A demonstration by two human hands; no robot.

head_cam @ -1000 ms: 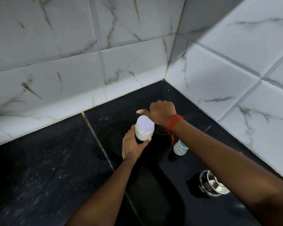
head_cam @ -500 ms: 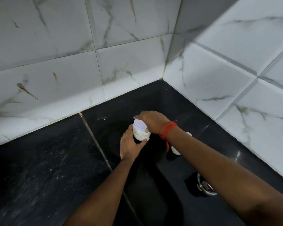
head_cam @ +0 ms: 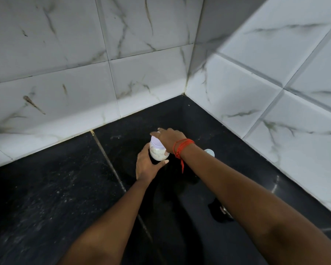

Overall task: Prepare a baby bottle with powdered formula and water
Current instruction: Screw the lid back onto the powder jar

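Near the back corner of the black polished stone counter (head_cam: 46,197), where the two white marble-patterned tiled walls (head_cam: 65,64) meet, a small clear jar with a pale lilac lid and whitish powder inside (head_cam: 158,152) stands upright; the left hand (head_cam: 146,165) wraps its lower body, fingers curled round the far side and thumb across the near side; the right hand (head_cam: 169,138), a red thread (head_cam: 181,149) tied at its wrist, lies over the lid with fingers partly spread, and whether it grips the rim I cannot tell. Just beyond the right forearm, toward the right-hand wall, a small white and pale blue rounded piece (head_cam: 210,152) pokes out (perhaps the baby bottle, though too little shows to be sure); nearer the counter's front, a bit of metal vessel (head_cam: 223,210) peeks from under the same arm. By my judgement the task sits at an early stage; the lid is on, so no powder looks measured out; opening, scooping, adding water and mixing remain.
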